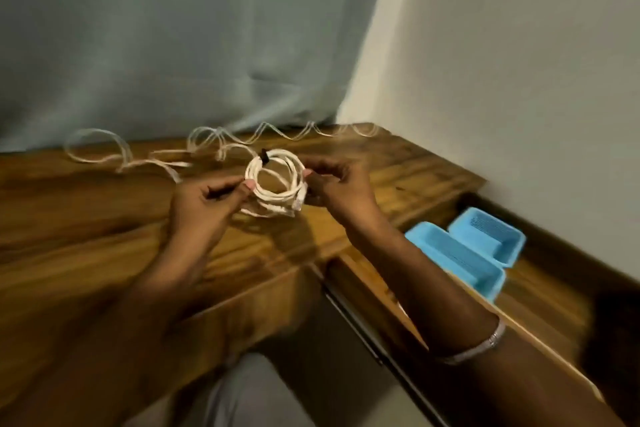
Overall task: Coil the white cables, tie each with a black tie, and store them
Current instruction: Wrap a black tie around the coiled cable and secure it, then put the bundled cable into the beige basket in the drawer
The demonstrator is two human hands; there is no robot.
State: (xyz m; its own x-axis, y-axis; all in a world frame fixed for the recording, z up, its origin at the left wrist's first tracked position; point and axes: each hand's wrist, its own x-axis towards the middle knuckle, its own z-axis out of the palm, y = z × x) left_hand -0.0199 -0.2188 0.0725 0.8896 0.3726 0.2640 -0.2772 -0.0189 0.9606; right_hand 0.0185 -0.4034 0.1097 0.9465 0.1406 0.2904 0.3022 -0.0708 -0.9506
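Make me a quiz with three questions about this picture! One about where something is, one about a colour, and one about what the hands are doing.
1. Where does the loose cable lie?
A. on the desk behind the coil
B. in a blue bin
C. on the floor

2. What colour are the bins in the open drawer?
A. red
B. blue
C. black

3. What is happening to the coil?
A. it lies alone on the desk
B. it hangs from the curtain
C. both hands hold it

Answers:
1 A, it snakes along the desk's back edge.
2 B, both bins are light blue.
3 C, the left hand and right hand grip its two sides; a black tie sits on top.
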